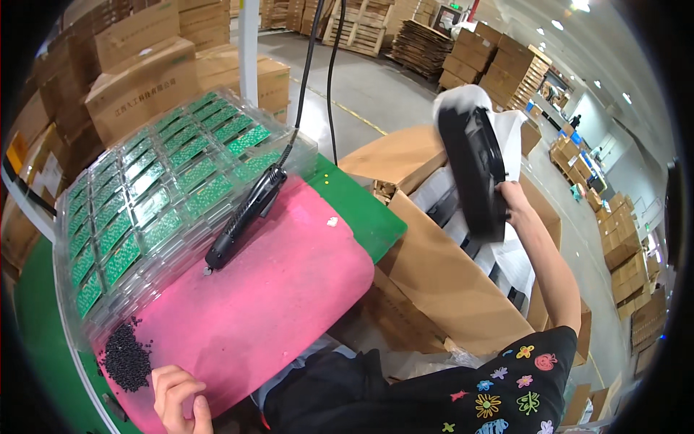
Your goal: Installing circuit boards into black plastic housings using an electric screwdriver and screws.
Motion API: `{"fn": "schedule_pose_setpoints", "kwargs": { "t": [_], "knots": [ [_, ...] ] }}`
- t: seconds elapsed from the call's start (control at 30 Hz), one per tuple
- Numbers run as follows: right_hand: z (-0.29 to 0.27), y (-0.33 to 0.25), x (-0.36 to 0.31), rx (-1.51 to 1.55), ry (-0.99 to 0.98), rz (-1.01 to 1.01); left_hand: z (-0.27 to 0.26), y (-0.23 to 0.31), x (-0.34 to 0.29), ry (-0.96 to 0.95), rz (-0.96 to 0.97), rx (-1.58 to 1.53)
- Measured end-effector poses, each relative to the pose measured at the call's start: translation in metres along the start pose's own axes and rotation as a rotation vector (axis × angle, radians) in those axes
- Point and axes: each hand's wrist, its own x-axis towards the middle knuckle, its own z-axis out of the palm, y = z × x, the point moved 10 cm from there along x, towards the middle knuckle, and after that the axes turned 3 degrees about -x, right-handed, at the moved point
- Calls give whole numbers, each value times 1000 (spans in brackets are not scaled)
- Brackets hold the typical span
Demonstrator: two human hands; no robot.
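My right hand (512, 201) grips the edge of a long black plastic housing (471, 170), slightly blurred, held tilted over an open cardboard box (452, 253) on the right. Inside the box lie white wrapping sheets (481, 260) and more black parts. My left hand (177, 400) rests over the near left corner of a pink mat (289, 267), fingers loosely curled, thumb apart, nothing visible in them. Beside it is a heap of small black screws (127, 358). A black electric screwdriver (246, 217) on a cable lies across the mat, its tip pointing toward me.
Clear plastic trays (155, 181) of green circuit boards are stacked at the mat's far left, on a green table surface (361, 217). A white post (248, 50) rises behind them. Cardboard cartons (144, 87) stand beyond, and pallets (358, 25) line the far floor.
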Motion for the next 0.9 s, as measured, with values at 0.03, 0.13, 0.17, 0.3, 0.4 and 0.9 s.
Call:
{"fn": "schedule_pose_setpoints", "kwargs": {
  "t": [0.03, 0.13, 0.17, 0.3, 0.4, 0.9],
  "knots": [
    [7, -8, -6, -47, -38, -81, 0, 1, 1, 0, 4, 2],
    [25, -29, -17, -186, -27, -452, 0, 3, 2, 13, 13, 10],
    [33, -38, -20, -303, -58, -562, 0, 4, 2, -5, 23, 7],
    [90, -94, -63, -637, -49, -935, -8, 5, -5, 96, 47, 81],
    [125, -120, -89, -615, -374, -1114, -15, 8, -1, 114, 72, 54],
    [382, -78, -330, -833, -1401, -1535, 53, -79, 68, -336, -10, 274]
  ]
}}
